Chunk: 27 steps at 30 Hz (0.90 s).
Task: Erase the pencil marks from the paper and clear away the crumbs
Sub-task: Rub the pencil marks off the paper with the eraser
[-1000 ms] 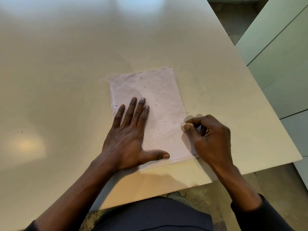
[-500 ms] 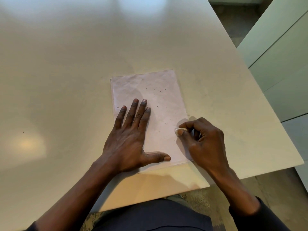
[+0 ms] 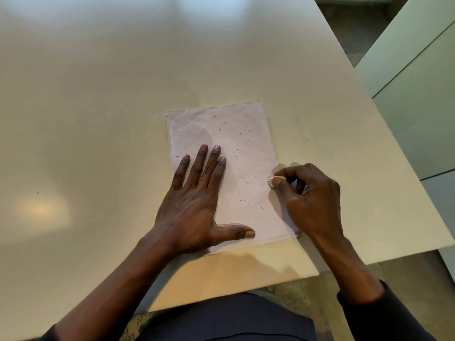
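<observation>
A white sheet of paper [image 3: 236,134] lies on the cream table [image 3: 98,94], close to its near edge. Dark eraser crumbs [image 3: 242,195] are scattered over the sheet's right half. My left hand [image 3: 197,200] lies flat on the paper's lower left, fingers spread, pinning it down. My right hand [image 3: 310,200] rests at the paper's right edge, thumb and fingers pinched on a small white eraser [image 3: 274,180] that touches the sheet near that edge. No pencil marks are clearly readable on the sheet.
The table's right edge [image 3: 394,143] drops off beside pale green cabinet fronts [image 3: 418,82]. The near edge runs just below the paper, with my dark-clothed lap [image 3: 221,321] under it. A tiny dark speck [image 3: 37,192] sits on the table far left.
My right hand with the eraser moved left onto the paper half a second ago and has come back to the sheet's right edge. My left hand stayed flat on the paper.
</observation>
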### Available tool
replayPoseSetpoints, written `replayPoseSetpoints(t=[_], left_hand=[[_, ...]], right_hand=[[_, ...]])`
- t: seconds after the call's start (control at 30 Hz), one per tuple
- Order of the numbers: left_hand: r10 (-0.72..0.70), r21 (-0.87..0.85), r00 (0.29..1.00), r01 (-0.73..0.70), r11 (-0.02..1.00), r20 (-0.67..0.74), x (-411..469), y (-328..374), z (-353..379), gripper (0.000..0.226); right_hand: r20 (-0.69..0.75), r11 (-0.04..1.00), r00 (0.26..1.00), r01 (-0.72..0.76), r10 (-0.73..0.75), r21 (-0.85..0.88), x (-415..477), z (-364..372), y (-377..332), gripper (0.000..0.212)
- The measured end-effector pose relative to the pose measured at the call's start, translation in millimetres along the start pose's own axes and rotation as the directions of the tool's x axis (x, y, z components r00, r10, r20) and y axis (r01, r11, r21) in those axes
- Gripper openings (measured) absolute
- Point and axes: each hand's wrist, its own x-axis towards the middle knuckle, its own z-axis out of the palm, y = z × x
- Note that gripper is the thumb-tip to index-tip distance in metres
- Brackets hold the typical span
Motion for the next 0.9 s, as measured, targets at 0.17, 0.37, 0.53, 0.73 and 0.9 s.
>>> replayPoseSetpoints(t=[0.17, 0.37, 0.53, 0.73, 0.9], left_hand=[[-0.005, -0.001, 1.000, 0.005, 1.000, 0.006, 0, 0, -1, 0.146], [-0.006, -0.009, 1.000, 0.006, 1.000, 0.002, 0, 1, -1, 0.146], [-0.005, -0.012, 1.000, 0.005, 1.000, 0.011, 1, 0, 1, 0.146], [-0.011, -0.013, 1.000, 0.011, 1.000, 0.019, 1, 0, 0, 0.147], [-0.012, -0.011, 0.999, 0.012, 1.000, 0.032, 1, -1, 0, 0.147]], right_hand=[[0.048, 0.998, 0.997, 0.060, -0.060, -0.014, -10, 6, -8, 0.007], [-0.008, 1.000, 1.000, -0.019, 0.019, 0.009, 8, 0, 0, 0.007], [0.086, 0.996, 0.993, 0.083, -0.082, -0.014, -3, 8, -10, 0.007], [0.033, 1.000, 0.999, 0.014, -0.014, -0.003, 16, 6, -6, 0.006], [0.147, 0.989, 0.980, 0.144, -0.137, -0.036, 3, 11, -15, 0.007]])
